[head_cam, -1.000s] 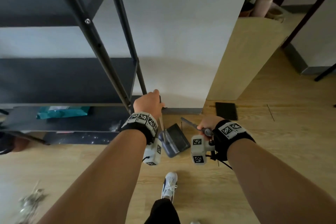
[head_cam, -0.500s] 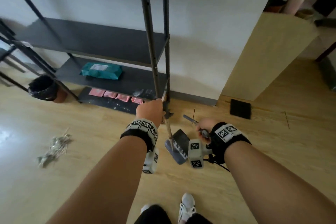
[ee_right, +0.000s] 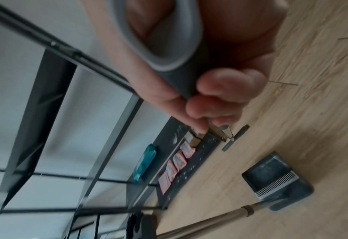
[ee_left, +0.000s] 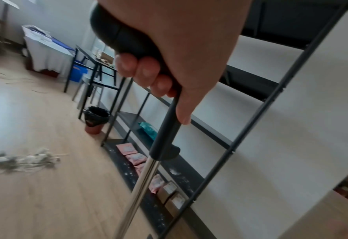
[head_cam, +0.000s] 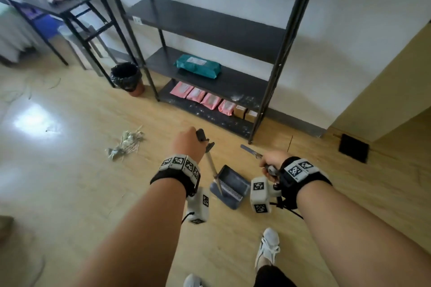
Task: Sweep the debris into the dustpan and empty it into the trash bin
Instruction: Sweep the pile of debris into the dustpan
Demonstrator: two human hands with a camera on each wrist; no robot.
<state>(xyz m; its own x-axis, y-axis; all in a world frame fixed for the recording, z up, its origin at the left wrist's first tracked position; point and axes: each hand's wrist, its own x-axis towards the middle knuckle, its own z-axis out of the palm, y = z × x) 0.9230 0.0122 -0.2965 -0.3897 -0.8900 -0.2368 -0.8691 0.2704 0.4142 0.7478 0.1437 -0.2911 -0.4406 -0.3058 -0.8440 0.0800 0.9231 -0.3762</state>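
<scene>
My left hand point(head_cam: 186, 147) grips the black handle atop the dustpan's metal pole point(head_cam: 213, 170); in the left wrist view its fingers point(ee_left: 144, 71) curl round that handle. The grey dustpan point(head_cam: 233, 184) sits low by the floor between my wrists, also in the right wrist view point(ee_right: 275, 177). My right hand point(head_cam: 274, 161) grips the grey looped handle of a broom point(ee_right: 169, 48), whose slim end point(head_cam: 248, 148) points toward the shelf. A pile of pale debris point(head_cam: 124, 145) lies on the wooden floor to the left. The black-lined trash bin point(head_cam: 127, 75) stands beyond it.
A black metal shelf unit point(head_cam: 210, 23) stands against the wall ahead, holding a teal packet point(head_cam: 198, 69) and pink packets point(head_cam: 203, 99). A dark table point(head_cam: 58, 2) is at the far left. Thin strands lie on the floor at left. My white shoe point(head_cam: 268, 247) is below.
The view has swung left and pulled back from the wall, bringing the debris pile and the bin fully into sight. Both hands keep their grips; the dustpan has come along.
</scene>
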